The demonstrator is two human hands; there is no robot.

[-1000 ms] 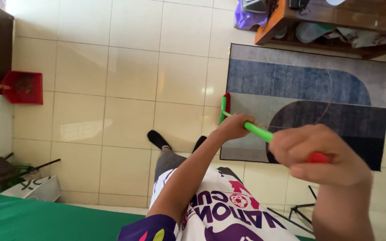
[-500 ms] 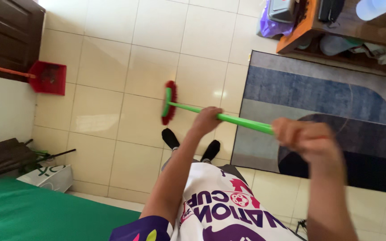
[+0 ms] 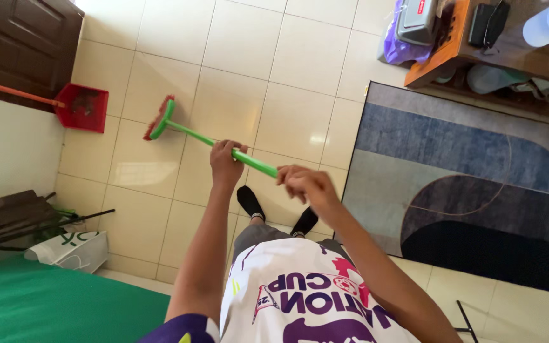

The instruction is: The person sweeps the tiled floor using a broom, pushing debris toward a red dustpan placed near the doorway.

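Head view shows a cream tiled floor (image 3: 274, 70) as the largest surface, with a blue and grey patterned rug (image 3: 465, 184) lying to the right and a green mat (image 3: 52, 305) at the lower left corner. Against the dark wooden door (image 3: 27, 38) at the upper left stands a red dustpan (image 3: 84, 108) with an orange handle, its mouth facing the open tiles. The broom (image 3: 204, 140), with a green shaft and a red bristle head, lies at a low angle across the floor; its head (image 3: 159, 118) rests on the tiles just beside the dustpan but apart from it. The left hand (image 3: 225, 162) is closed around the shaft partway down, fingers wrapped fully about it. The right hand (image 3: 306, 187) covers the upper end of the shaft; it appears to hold that end, though the fingers are blurred and the exact grip cannot be told. For good sweeping at this position, keep the bristles flat on the tile, use the lower hand as the pivot and the upper hand to steer, and draw short overlapping strokes along the grout lines toward the dustpan mouth. Light downward pressure is judged sufficient; too steep a shaft angle would likely lift the bristle edge and scatter debris past the pan.
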